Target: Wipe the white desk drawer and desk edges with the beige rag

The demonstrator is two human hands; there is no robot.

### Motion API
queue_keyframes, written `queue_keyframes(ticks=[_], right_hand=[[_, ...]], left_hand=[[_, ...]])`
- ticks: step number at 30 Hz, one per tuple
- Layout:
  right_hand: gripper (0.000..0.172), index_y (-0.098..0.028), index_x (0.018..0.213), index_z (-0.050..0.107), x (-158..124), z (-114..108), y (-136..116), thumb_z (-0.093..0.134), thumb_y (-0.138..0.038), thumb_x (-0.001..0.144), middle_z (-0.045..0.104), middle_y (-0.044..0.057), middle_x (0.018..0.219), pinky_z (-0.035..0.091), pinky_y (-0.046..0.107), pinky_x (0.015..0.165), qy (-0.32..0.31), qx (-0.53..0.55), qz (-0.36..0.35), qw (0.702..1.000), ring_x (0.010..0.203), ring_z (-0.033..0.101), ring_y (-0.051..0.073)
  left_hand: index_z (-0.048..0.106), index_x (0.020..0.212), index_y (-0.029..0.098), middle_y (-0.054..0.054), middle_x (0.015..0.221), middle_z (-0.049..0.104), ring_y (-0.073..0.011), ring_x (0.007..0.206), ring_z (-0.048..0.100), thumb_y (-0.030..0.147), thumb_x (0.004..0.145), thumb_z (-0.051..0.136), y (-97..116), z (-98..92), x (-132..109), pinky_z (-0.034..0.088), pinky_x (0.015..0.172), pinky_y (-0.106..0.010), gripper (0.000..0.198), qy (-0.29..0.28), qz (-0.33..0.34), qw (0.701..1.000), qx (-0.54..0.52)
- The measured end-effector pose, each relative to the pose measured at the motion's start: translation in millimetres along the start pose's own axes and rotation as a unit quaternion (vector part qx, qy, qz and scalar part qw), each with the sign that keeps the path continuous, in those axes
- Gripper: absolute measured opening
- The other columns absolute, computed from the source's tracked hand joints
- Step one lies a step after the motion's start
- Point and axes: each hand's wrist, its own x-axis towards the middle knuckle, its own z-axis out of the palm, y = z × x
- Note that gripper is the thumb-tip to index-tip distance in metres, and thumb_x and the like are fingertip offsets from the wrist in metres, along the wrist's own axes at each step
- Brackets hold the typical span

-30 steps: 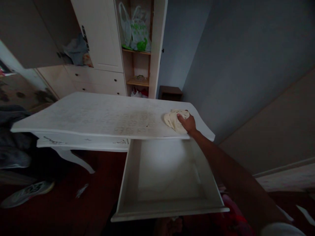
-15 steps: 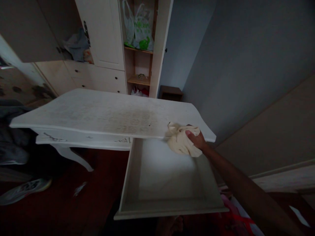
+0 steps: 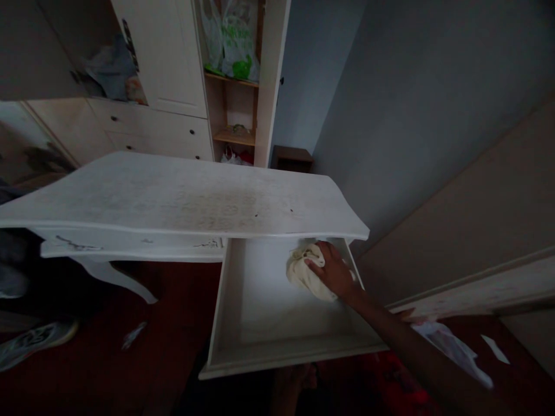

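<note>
My right hand [image 3: 333, 270] is closed on a cream cloth [image 3: 307, 273], which is bunched up under the fingers. Hand and cloth are inside a pulled-out white drawer [image 3: 255, 289], toward its back right. The drawer sticks out from the front of a white desk [image 3: 182, 190], whose top has a dark smudged patch in the middle. No left hand can be made out. Below the drawer front, a dim patch of bare skin [image 3: 297, 378] shows, too dark to tell whether foot or hand.
Two small dark specks lie on the desktop. Behind stands an open white wardrobe [image 3: 173, 58] with plastic bags [image 3: 238, 46] on a shelf. A brown box-like piece [image 3: 292, 157] is by the grey wall. On the red floor are a shoe [image 3: 37, 344] and a plastic bag [image 3: 451, 346].
My right hand has moved the cloth from the desk's front edge down into the drawer. The view has shifted, so the desk appears further left.
</note>
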Motion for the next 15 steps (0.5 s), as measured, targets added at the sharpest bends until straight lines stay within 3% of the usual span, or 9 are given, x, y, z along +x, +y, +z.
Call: queue_keyframes(ticks=[3, 5, 7, 9, 11, 13, 15], right_hand=[[0.094, -0.014, 0.154, 0.018, -13, 4, -5, 0.052, -0.066, 0.084, 0.027, 0.022, 0.155, 0.032, 0.054, 0.113, 0.017, 0.01, 0.015, 1.0, 0.146, 0.023, 0.035], [0.1, -0.013, 0.155, 0.017, -26, -1, -11, 0.058, -0.067, 0.081, 0.018, 0.022, 0.159, 0.024, 0.056, 0.117, 0.003, -0.013, -0.016, 1.0, 0.149, 0.012, 0.035], [0.098, -0.014, 0.152, 0.029, -39, -11, -18, 0.063, -0.068, 0.077, 0.021, 0.021, 0.159, 0.022, 0.055, 0.118, -0.075, -0.026, -0.061, 0.995, 0.148, 0.015, 0.036], [0.095, -0.015, 0.148, 0.04, -48, -24, -23, 0.065, -0.069, 0.074, 0.027, 0.02, 0.157, 0.029, 0.052, 0.116, -0.189, -0.016, -0.097, 0.977, 0.146, 0.024, 0.036], [0.085, -0.017, 0.146, 0.042, -52, -36, -24, 0.06, -0.067, 0.08, 0.033, 0.017, 0.155, 0.033, 0.048, 0.115, -0.246, 0.006, -0.12, 0.962, 0.144, 0.031, 0.032], [0.068, -0.021, 0.147, 0.042, -49, -43, -19, 0.05, -0.058, 0.09, 0.038, 0.012, 0.153, 0.032, 0.046, 0.116, -0.215, 0.017, -0.125, 0.968, 0.143, 0.033, 0.028], [0.066, -0.023, 0.147, 0.04, -45, -42, -11, 0.049, -0.055, 0.091, 0.038, 0.011, 0.153, 0.031, 0.047, 0.117, -0.155, 0.011, -0.098, 0.983, 0.143, 0.032, 0.028]], left_hand=[[0.07, 0.071, 0.011, -0.008, 0.064, 0.068, -0.0153, 0.059, 0.061, 0.057, 0.044, 0.089, 0, -0.4, 2, 0.049, 0.059, -0.028, 0.057, 0.002, 0.004, 1.0, -0.007], [0.069, 0.07, 0.01, -0.008, 0.063, 0.068, -0.0152, 0.058, 0.06, 0.057, 0.042, 0.09, 1, -0.8, 4, 0.049, 0.058, -0.028, 0.058, -0.005, -0.007, 1.0, -0.004], [0.068, 0.069, 0.01, -0.008, 0.063, 0.067, -0.0158, 0.058, 0.06, 0.056, 0.038, 0.091, 2, -1.3, 5, 0.049, 0.059, -0.028, 0.06, -0.016, -0.027, 1.0, 0.002], [0.068, 0.069, 0.01, -0.008, 0.064, 0.067, -0.0157, 0.058, 0.06, 0.056, 0.039, 0.091, 2, -2.0, 5, 0.049, 0.059, -0.029, 0.06, -0.015, -0.021, 1.0, 0.005], [0.067, 0.069, 0.01, -0.008, 0.064, 0.067, -0.0153, 0.057, 0.06, 0.059, 0.044, 0.088, 0, -3.0, 5, 0.048, 0.059, -0.028, 0.059, -0.006, 0.004, 1.0, 0.004], [0.067, 0.069, 0.01, -0.008, 0.065, 0.067, -0.0158, 0.057, 0.06, 0.06, 0.044, 0.088, -2, -4.4, 7, 0.048, 0.059, -0.029, 0.06, -0.006, 0.004, 1.0, 0.006], [0.068, 0.069, 0.009, -0.009, 0.065, 0.068, -0.0174, 0.057, 0.061, 0.058, 0.038, 0.09, -4, -5.9, 9, 0.049, 0.058, -0.031, 0.062, -0.009, -0.019, 1.0, 0.006]])
